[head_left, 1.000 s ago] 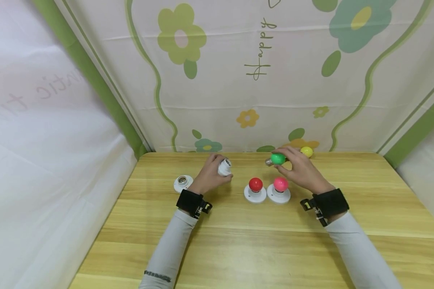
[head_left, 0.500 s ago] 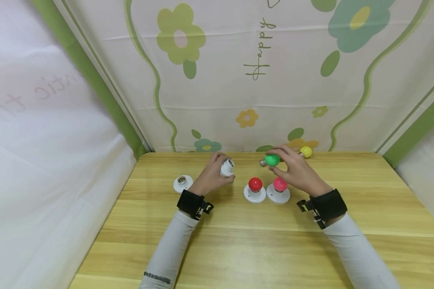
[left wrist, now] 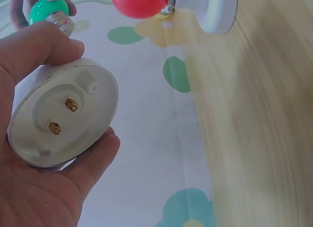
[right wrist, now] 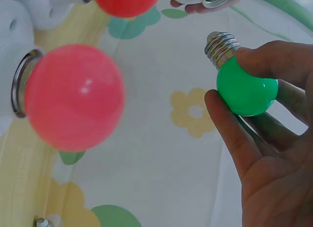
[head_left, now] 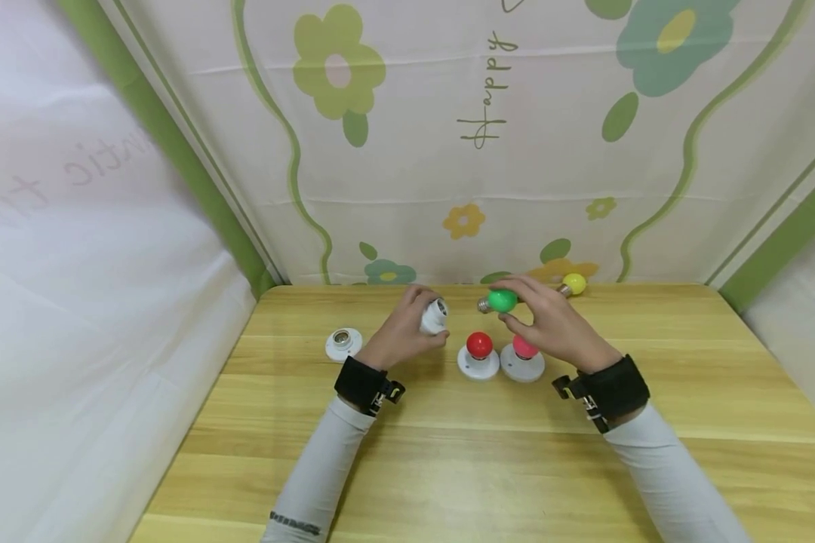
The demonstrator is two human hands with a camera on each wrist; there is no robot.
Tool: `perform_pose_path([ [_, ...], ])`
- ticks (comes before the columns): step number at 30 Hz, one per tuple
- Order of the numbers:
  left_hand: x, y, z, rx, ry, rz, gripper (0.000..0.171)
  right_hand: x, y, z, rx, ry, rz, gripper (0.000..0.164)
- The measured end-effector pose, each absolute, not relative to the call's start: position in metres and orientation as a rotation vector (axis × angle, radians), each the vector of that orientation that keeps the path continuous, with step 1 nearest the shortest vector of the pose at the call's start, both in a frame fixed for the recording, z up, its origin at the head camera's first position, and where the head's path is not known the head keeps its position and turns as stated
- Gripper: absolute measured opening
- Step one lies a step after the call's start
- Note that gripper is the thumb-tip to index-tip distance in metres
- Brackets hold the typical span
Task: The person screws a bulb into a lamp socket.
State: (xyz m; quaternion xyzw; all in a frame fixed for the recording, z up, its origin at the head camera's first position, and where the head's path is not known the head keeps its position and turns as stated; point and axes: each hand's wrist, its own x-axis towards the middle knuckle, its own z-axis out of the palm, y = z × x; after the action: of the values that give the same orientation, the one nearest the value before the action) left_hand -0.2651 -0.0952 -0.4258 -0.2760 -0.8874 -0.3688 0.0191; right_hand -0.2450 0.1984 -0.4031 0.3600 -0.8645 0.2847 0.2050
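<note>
My left hand (head_left: 407, 328) grips a white lamp socket (head_left: 435, 317), tipped so its opening faces up and right. In the left wrist view the underside of that socket's base (left wrist: 63, 114) shows two brass screws. Between thumb and fingers, my right hand (head_left: 553, 317) holds a green light bulb (head_left: 502, 301). The bulb's silver screw cap (right wrist: 221, 48) points left toward the socket, with a small gap between the two. Below the hands stand a red bulb (head_left: 479, 345) and a pink bulb (right wrist: 76, 97), each in a white socket; the right hand partly covers the pink one in the head view.
Left of my left hand a bulbless white socket (head_left: 342, 344) rests on the wooden table (head_left: 421, 467). A yellow bulb (head_left: 574, 283) lies at the back edge, behind my right hand. A printed curtain (head_left: 394, 173) hangs right behind the table.
My right hand has carried the green bulb leftward, and my left hand has brought the white socket slightly right. The gap between them has narrowed.
</note>
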Motion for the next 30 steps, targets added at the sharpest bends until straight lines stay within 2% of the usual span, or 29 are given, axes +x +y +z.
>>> perform_pose_path([
  [15,-0.257,-0.088,-0.423,-0.926,-2.756,-1.080,0.059,-0.237,0.194,-0.398,1.051,-2.357,0.767,0.054],
  [30,-0.250,-0.084,-0.419,-1.024,-2.714,-1.089,0.055,-0.233,0.187,-0.401,1.139,-2.339,0.777,0.061],
])
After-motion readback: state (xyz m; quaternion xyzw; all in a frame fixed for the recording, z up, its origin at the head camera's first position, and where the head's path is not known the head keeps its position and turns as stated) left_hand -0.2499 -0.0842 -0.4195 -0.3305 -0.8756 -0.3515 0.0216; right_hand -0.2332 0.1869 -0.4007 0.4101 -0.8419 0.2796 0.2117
